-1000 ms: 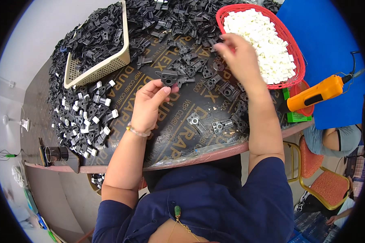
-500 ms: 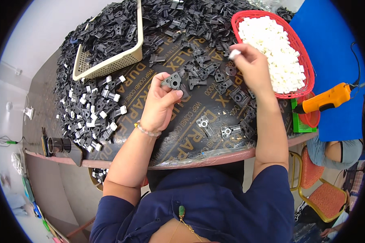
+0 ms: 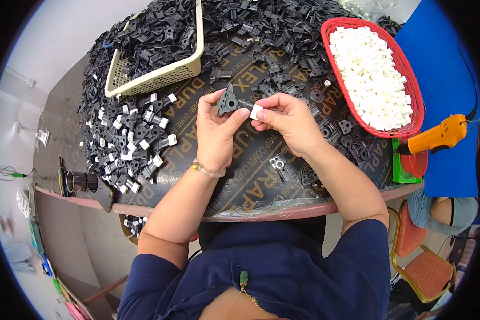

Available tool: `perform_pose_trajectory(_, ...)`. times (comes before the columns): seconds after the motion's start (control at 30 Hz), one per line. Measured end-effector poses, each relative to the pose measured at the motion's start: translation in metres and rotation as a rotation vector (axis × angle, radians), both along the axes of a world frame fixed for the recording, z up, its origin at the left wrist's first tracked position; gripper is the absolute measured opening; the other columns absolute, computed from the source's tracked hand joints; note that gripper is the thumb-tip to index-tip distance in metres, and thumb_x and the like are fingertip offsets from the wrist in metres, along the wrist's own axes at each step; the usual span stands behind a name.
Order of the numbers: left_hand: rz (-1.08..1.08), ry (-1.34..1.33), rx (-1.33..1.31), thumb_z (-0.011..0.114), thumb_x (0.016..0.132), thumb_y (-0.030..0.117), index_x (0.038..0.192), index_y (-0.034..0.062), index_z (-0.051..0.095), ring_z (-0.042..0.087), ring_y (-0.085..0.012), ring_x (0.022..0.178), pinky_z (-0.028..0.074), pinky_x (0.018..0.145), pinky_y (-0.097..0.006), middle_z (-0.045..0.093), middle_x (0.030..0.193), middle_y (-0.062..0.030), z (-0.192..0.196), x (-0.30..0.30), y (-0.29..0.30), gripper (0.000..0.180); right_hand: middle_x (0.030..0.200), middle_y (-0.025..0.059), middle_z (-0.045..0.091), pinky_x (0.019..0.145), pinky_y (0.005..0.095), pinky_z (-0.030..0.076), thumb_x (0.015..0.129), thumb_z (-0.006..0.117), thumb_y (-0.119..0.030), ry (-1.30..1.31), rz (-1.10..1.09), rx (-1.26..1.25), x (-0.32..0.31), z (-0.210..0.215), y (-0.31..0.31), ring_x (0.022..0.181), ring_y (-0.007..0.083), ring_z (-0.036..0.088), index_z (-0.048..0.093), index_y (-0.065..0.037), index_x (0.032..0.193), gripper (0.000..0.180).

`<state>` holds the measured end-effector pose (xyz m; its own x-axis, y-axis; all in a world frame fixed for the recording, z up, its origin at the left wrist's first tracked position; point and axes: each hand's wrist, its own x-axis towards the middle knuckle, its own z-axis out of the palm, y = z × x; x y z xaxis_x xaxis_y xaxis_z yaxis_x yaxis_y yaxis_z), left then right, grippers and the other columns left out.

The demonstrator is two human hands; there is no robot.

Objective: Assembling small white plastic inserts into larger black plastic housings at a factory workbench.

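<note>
Over the middle of the table, my left hand grips a black plastic bracket with holes in its flange. Its stem points right, toward my other hand. My right hand pinches a small white plastic cap against the end of that stem. Whether the cap is pushed fully on, I cannot tell. Loose black brackets lie on the table near my right forearm. To the left is a heap of brackets with white caps on their ends.
A red basket full of white caps stands at the right, by an orange electric tool and a green box. A cream basket holds black brackets at the back left. More brackets are heaped behind.
My right hand has come left and nearer from beside the red basket, bringing a white cap to the bracket. My left hand still holds the bracket. The whole view has shifted slightly.
</note>
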<state>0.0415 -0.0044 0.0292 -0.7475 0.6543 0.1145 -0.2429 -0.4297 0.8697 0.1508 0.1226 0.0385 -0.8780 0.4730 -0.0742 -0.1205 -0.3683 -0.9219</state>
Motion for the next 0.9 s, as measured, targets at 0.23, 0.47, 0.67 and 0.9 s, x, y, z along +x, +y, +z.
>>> perform_pose_trajectory(0.23,-0.422,-0.42,0.122,0.074,0.09,0.008,0.126,0.0077,0.046,0.064,-0.013,0.085,0.051,0.074,-0.025,0.063,0.104,-0.0061,-0.002,-0.008,-0.009,0.046,0.132,0.0115,0.056,0.107,0.0344,0.042,0.085,0.077,-0.012,0.107,0.035,0.148,0.001,0.004,-0.002,0.122,0.0191,0.054,0.048,0.001,0.138,0.062)
perform_pose_trajectory(0.47,-0.725,-0.608,0.082,0.054,0.098,0.055,0.126,0.0075,0.052,0.063,-0.014,0.09,0.054,0.081,-0.03,0.062,0.102,-0.0036,-0.002,-0.01,-0.006,0.055,0.129,0.0133,0.06,0.106,0.0354,0.044,0.073,0.082,-0.014,0.196,0.101,0.478,-0.001,0.034,-0.003,0.117,0.0202,0.06,0.047,0.003,0.137,0.075)
perform_pose_trajectory(0.67,-0.396,-0.655,0.128,0.046,0.104,0.044,0.117,0.0075,0.057,0.065,-0.0227,0.098,0.056,0.084,-0.038,0.065,0.107,-0.0113,-0.028,-0.018,-0.006,0.041,0.105,0.0106,0.07,0.081,0.0269,0.057,0.065,0.089,-0.019,0.1,0.216,0.882,-0.042,0.043,-0.044,0.089,0.0133,0.069,0.057,0.003,0.126,0.073)
perform_pose_trajectory(0.9,-0.482,-0.832,0.042,0.058,0.1,0.044,0.116,0.0043,0.059,0.067,-0.0297,0.099,0.057,0.085,-0.042,0.068,0.108,-0.0137,-0.05,-0.049,-0.004,0.042,0.125,0.0249,0.062,0.103,0.0404,0.045,0.076,0.08,-0.04,0.547,0.042,1.135,-0.183,0.043,-0.121,0.119,0.0344,0.06,0.055,0.005,0.131,0.075)
